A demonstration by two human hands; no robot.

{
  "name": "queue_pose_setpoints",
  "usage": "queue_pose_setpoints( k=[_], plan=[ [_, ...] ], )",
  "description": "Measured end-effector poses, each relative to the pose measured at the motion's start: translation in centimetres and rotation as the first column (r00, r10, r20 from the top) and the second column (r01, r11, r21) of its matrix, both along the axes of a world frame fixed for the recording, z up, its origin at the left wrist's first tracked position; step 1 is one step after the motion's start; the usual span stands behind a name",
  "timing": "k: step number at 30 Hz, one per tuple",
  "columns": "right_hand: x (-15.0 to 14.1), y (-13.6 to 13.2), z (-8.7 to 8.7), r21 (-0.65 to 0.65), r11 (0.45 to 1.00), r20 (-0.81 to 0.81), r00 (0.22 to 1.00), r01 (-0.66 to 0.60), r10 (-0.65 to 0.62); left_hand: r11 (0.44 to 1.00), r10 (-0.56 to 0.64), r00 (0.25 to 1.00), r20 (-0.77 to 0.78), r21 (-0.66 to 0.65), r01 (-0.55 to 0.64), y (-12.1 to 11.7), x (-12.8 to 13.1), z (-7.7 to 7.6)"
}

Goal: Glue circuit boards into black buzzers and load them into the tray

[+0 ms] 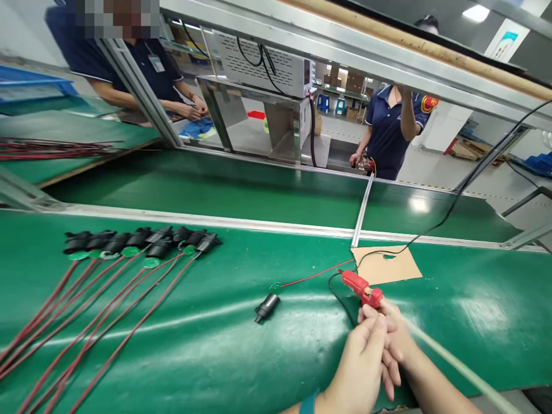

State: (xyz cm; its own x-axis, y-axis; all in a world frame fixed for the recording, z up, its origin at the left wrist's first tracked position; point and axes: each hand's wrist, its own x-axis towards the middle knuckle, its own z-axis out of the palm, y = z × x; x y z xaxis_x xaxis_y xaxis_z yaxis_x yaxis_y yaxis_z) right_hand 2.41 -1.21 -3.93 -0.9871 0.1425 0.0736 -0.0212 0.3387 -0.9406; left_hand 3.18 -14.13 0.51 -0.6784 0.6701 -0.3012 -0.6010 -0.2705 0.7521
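My right hand (395, 340) is closed round the handle of a red glue gun (361, 288), whose nozzle points up and left toward a cardboard piece (388, 265). A pale glue stick (452, 361) trails back from the gun over my right forearm. My left hand (362, 365), with a teal wristband, is closed too, its thumb and fingers pressed against the gun's rear beside my right hand. A small black cylindrical part (267, 306) lies on the green mat (207, 345) left of the gun, and a red wire (317, 276) runs from near it toward the cardboard.
Several black parts with long red wires (142, 241) lie fanned out at the left. A black cable (431, 229) crosses the green conveyor belt (259, 187). Two people in dark shirts work beyond it, one far left (164, 75), one at the right (390, 132).
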Motion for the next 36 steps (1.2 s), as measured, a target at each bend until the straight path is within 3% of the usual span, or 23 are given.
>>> queue_pose_setpoints(
  k=[2, 4, 6, 8, 10, 12, 15, 19, 22, 25, 29, 36],
  plan=[
    [0.6, 0.2, 0.8, -0.127, 0.991, 0.085, 0.996, -0.027, 0.038, 0.990, -0.060, 0.972, -0.226, -0.141, 0.029, -2.9, -0.3, -0.4],
    [1.2, 0.7, 1.3, -0.294, 0.956, 0.168, 0.983, -0.021, 0.073, 0.929, -0.041, 0.843, -0.536, -0.331, -0.165, -6.9, -1.2, -1.0],
    [1.6, 1.3, 1.6, -0.424, 0.906, 0.217, 0.972, 0.008, 0.093, 0.754, -0.021, 0.646, -0.763, -0.437, -0.491, -11.4, -3.0, -1.7],
    [1.8, 1.7, 1.8, -0.475, 0.880, 0.229, 0.967, 0.013, 0.109, 0.545, -0.060, 0.515, -0.855, -0.461, -0.701, -15.2, -5.4, -2.5],
    [1.6, 1.5, 2.0, -0.485, 0.875, 0.229, 0.965, -0.004, 0.131, 0.437, -0.142, 0.531, -0.835, -0.534, -0.724, -17.7, -8.1, -3.5],
    [1.3, 0.9, 2.3, -0.480, 0.877, 0.240, 0.959, -0.020, 0.153, 0.406, -0.204, 0.589, -0.782, -0.615, -0.676, -18.5, -10.4, -4.5],
    [0.7, -0.2, 2.6, -0.496, 0.868, 0.253, 0.953, -0.023, 0.169, 0.465, -0.237, 0.629, -0.740, -0.655, -0.595, -18.0, -12.4, -5.5],
    [0.6, -0.8, 3.0, -0.511, 0.858, 0.236, 0.952, -0.047, 0.193, 0.560, -0.217, 0.662, -0.717, -0.647, -0.517, -16.6, -11.7, -5.4],
    [1.1, -0.6, 3.3, -0.489, 0.870, 0.234, 0.950, -0.067, 0.206, 0.740, -0.118, 0.814, -0.569, -0.597, -0.310, -15.6, -9.5, -4.7],
    [1.7, -0.5, 3.5, -0.465, 0.879, 0.244, 0.939, -0.106, 0.242, 0.908, -0.022, 0.963, -0.267, -0.409, -0.093, -14.5, -7.3, -4.0],
    [2.4, -0.8, 3.9, -0.416, 0.896, 0.293, 0.911, -0.153, 0.291, 0.969, -0.017, 0.998, -0.059, -0.246, 0.002, -13.2, -5.8, -3.2],
    [2.8, -1.4, 4.1, -0.358, 0.916, 0.314, 0.900, -0.184, 0.303, 0.992, 0.101, 0.984, 0.149, -0.084, -0.090, -12.9, -4.8, -2.8]
  ],
)
